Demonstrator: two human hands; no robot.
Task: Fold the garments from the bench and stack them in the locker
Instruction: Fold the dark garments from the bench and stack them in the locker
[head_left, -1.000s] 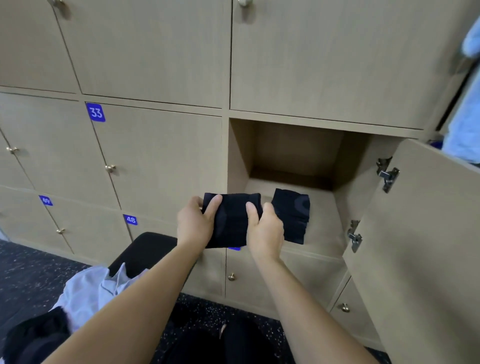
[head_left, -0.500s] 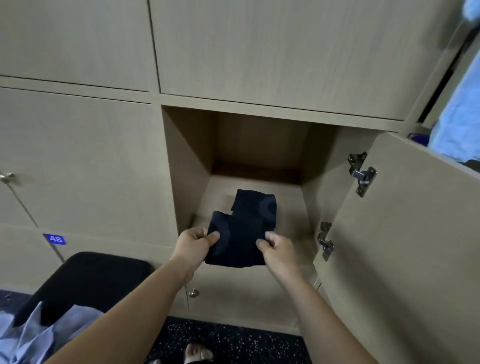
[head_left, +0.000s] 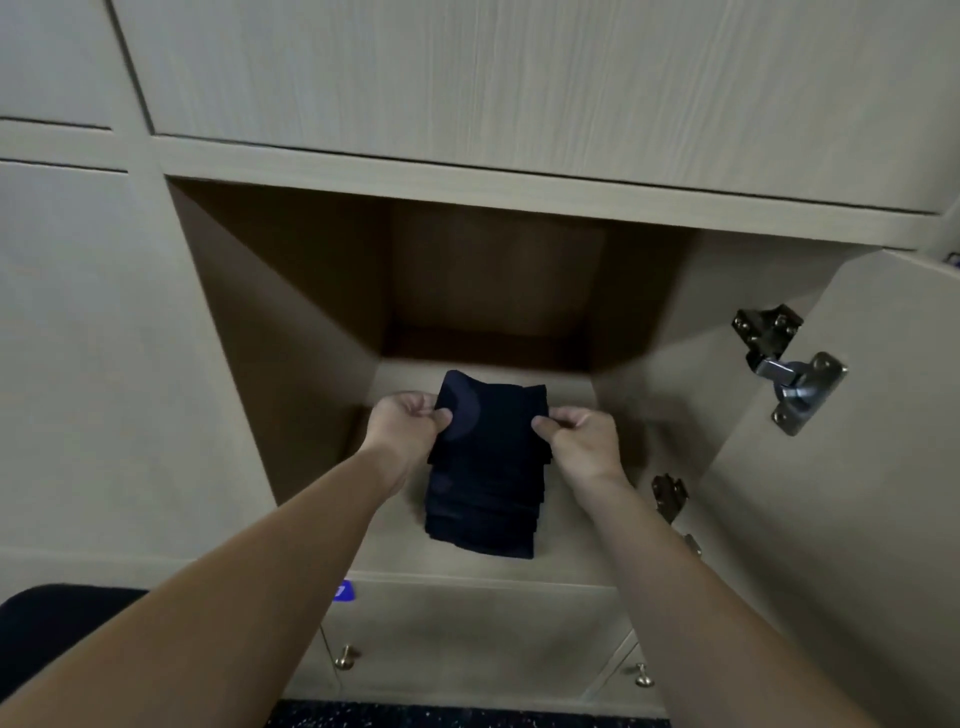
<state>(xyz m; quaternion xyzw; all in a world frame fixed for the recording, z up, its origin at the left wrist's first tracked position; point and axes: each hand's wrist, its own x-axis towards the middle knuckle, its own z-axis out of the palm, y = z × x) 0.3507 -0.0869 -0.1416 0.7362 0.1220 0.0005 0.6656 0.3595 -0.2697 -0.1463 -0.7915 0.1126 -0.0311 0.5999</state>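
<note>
Care: lower folded garment (head_left: 485, 467) flat onto locker floor (head_left: 582, 525), with left hand (head_left: 402, 423) and right hand (head_left: 584, 439) pinching its sides; release evenly.

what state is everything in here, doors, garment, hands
locker: open
locker door: swung open to the right
dark garment: folded, inside the locker, held at both sides
left hand: pinches the garment's left edge
right hand: pinches the garment's right edge
door below: shut
door above: shut
</note>
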